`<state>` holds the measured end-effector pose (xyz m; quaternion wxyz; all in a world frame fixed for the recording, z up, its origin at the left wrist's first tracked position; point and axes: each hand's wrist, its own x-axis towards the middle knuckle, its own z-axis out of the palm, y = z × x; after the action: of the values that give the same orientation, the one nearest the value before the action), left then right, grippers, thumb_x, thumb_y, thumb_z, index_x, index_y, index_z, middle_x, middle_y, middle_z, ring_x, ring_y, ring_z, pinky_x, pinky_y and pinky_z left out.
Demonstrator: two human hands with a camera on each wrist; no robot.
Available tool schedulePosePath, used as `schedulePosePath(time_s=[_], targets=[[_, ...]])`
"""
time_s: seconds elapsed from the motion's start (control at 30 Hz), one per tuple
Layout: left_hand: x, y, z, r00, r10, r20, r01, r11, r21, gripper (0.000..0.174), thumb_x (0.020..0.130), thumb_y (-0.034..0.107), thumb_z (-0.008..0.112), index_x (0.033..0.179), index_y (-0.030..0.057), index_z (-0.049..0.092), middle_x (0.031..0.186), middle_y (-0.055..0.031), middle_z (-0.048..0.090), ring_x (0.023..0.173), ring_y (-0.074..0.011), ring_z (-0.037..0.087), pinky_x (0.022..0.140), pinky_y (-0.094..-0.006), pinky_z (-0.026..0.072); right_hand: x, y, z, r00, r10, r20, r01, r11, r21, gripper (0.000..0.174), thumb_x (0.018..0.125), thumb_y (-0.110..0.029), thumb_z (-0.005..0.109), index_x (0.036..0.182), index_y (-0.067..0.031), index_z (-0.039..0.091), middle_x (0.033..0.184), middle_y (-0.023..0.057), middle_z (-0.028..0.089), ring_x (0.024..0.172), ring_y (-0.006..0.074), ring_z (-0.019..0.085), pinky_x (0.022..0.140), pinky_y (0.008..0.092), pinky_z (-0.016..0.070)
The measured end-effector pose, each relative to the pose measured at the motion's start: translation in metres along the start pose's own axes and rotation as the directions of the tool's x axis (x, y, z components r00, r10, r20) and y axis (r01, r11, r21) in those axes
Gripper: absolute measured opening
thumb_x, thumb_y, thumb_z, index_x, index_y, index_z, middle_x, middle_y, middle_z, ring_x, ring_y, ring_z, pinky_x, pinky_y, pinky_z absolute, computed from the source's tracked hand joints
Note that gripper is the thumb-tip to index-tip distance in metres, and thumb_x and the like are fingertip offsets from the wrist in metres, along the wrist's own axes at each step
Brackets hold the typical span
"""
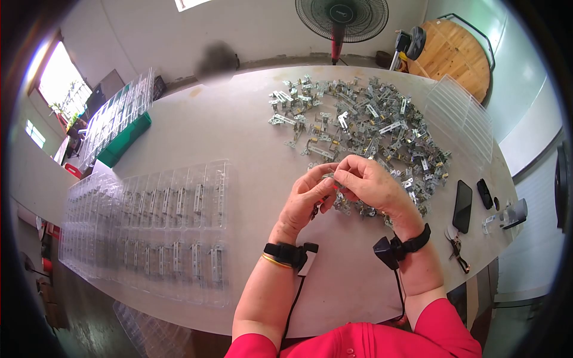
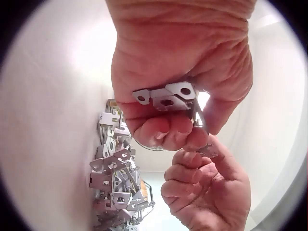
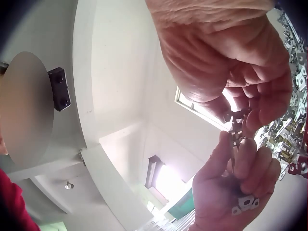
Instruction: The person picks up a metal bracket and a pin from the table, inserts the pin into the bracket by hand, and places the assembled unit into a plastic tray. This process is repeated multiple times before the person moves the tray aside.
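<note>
In the head view, my left hand (image 1: 307, 194) and right hand (image 1: 373, 184) meet over the near edge of a metal-parts pile. Between their fingertips is a small silver metal fitting (image 3: 236, 126), pinched by thumb and fingers from both sides. A flat silver bracket end with round holes (image 2: 167, 97) lies against the left palm, under its curled fingers; the same holed end (image 3: 247, 203) shows in the right wrist view. I cannot tell whether it and the pinched fitting are one piece. The fingers partly cover both.
The pile of silver metal brackets (image 1: 382, 128) spreads over the table (image 1: 250, 137). Clear compartment trays (image 1: 173, 230) with brackets in rows stand left, beyond them a green bin (image 1: 125, 140). At right are another clear tray (image 1: 462, 116), a phone (image 1: 462, 206) and a pliers-like tool (image 1: 457, 253).
</note>
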<state>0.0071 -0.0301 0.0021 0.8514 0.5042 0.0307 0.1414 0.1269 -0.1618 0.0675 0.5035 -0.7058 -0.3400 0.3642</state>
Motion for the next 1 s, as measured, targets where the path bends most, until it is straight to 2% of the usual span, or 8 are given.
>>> schedulePosePath(time_s=[0.13,0.37,0.43,0.47,0.53,0.77,0.83,1.0], targets=[[0.000,-0.001,0.000,1.000,-0.019,0.023,0.019,0.999,0.028,0.054,0.097,0.033,0.064,0.136,-0.0012,0.051,0.071,0.0019,0.053,0.057,-0.0067,0.046,0.050,-0.0208,0.0300,-0.001,0.003,0.001,0.988,-0.148,-0.035,0.138,0.969,-0.204,0.018,0.096,-0.019,0.062,0.094,-0.0010,0.064,0.076,0.0026,0.062,0.067,0.0086,0.056,0.061,0.0271,0.0464],[0.000,0.003,-0.002,0.999,-0.006,0.053,0.007,1.000,-0.005,0.054,0.098,0.031,0.063,0.139,-0.0011,0.049,0.077,0.0003,0.056,0.058,-0.0077,0.048,0.051,-0.0218,0.0355,-0.010,-0.010,0.010,0.968,-0.221,-0.120,0.187,0.952,-0.243,0.014,0.095,-0.016,0.063,0.094,-0.0016,0.065,0.092,0.0091,0.065,0.079,0.0155,0.061,0.070,0.0310,0.0492],[-0.001,0.001,-0.010,1.000,0.005,0.027,-0.004,0.999,-0.041,0.053,0.099,0.030,0.062,0.139,-0.0012,0.049,0.074,-0.0002,0.056,0.056,-0.0082,0.048,0.051,-0.0220,0.0356,-0.012,-0.015,0.008,0.886,-0.420,-0.195,0.329,0.868,-0.371,0.009,0.093,-0.012,0.065,0.093,-0.0031,0.065,0.102,0.0111,0.066,0.092,0.0222,0.064,0.077,0.0337,0.0505],[0.000,0.000,-0.012,1.000,0.015,0.003,-0.014,0.997,-0.076,0.051,0.099,0.029,0.061,0.139,-0.0013,0.049,0.072,-0.0008,0.056,0.054,-0.0087,0.048,0.050,-0.0223,0.0356,-0.012,-0.015,0.006,0.886,-0.420,-0.195,0.329,0.868,-0.372,0.009,0.093,-0.012,0.065,0.093,-0.0031,0.065,0.102,0.0111,0.066,0.092,0.0222,0.064,0.077,0.0337,0.0505],[-0.001,0.004,-0.007,0.999,0.025,-0.042,-0.030,0.993,-0.112,0.048,0.100,0.027,0.057,0.137,-0.0022,0.049,0.065,-0.0024,0.055,0.052,-0.0104,0.048,0.048,-0.0229,0.0355,-0.012,-0.016,0.001,0.775,-0.630,-0.051,0.556,0.718,-0.419,0.005,0.090,-0.007,0.067,0.090,-0.0033,0.064,0.104,0.0101,0.067,0.101,0.0278,0.065,0.085,0.0366,0.0508],[0.002,-0.003,-0.019,0.997,0.007,0.074,0.012,0.965,-0.261,0.051,0.103,0.031,0.051,0.138,-0.0059,0.047,0.061,-0.0070,0.057,0.048,-0.0148,0.051,0.048,-0.0265,0.0412,-0.020,-0.026,0.000,0.785,-0.593,0.176,0.598,0.654,-0.463,0.005,0.088,-0.005,0.071,0.091,-0.0021,0.067,0.110,0.0106,0.069,0.105,0.0270,0.065,0.088,0.0350,0.0516],[0.002,-0.004,-0.019,0.994,-0.009,0.107,0.038,0.963,-0.265,0.054,0.104,0.034,0.049,0.139,-0.0064,0.046,0.062,-0.0080,0.058,0.049,-0.0159,0.053,0.049,-0.0273,0.0441,-0.018,-0.022,0.001,0.746,-0.648,0.155,0.631,0.613,-0.475,0.004,0.088,-0.002,0.067,0.087,-0.0016,0.063,0.095,0.0110,0.067,0.097,0.0302,0.065,0.085,0.0366,0.0520],[0.002,-0.003,-0.018,0.962,0.027,0.272,0.142,0.801,-0.582,0.062,0.106,0.044,0.030,0.143,-0.0048,0.041,0.090,-0.0235,0.069,0.060,-0.0304,0.067,0.058,-0.0365,0.0565,-0.015,-0.015,0.000,0.826,-0.561,0.054,0.554,0.789,-0.265,0.003,0.091,-0.003,0.067,0.091,-0.0013,0.065,0.092,0.0080,0.068,0.087,0.0197,0.065,0.077,0.0302,0.0521]])
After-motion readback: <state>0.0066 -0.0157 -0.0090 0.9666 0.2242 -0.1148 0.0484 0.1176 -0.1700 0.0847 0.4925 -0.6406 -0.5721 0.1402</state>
